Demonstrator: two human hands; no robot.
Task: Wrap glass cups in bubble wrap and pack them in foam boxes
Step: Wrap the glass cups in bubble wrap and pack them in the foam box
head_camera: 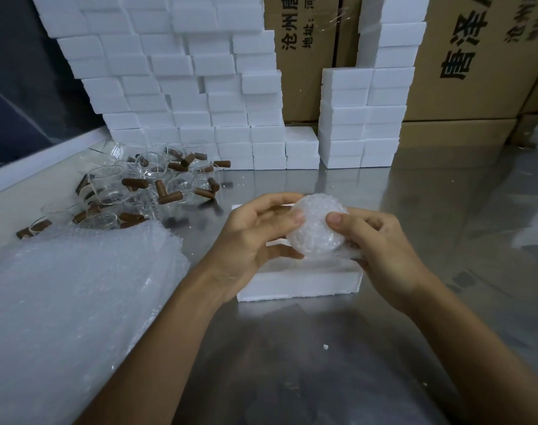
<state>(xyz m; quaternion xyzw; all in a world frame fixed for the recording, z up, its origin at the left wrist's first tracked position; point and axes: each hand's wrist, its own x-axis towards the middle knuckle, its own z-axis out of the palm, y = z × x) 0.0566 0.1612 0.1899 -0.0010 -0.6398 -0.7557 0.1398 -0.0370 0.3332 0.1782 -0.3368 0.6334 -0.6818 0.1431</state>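
Both hands, left hand (255, 231) and right hand (381, 240), pinch the bubble-wrapped round glass cup (318, 225) above the open white foam box (298, 280). Risk: loose wrap ends unfurl, bundle jams on the rim.

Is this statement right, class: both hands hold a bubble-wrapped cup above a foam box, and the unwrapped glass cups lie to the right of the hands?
Not quite. The head view shows the unwrapped glass cups lying to the left of the hands, beyond the bubble wrap sheets. The rest stands: the left hand and right hand hold the bubble-wrapped cup above the foam box.
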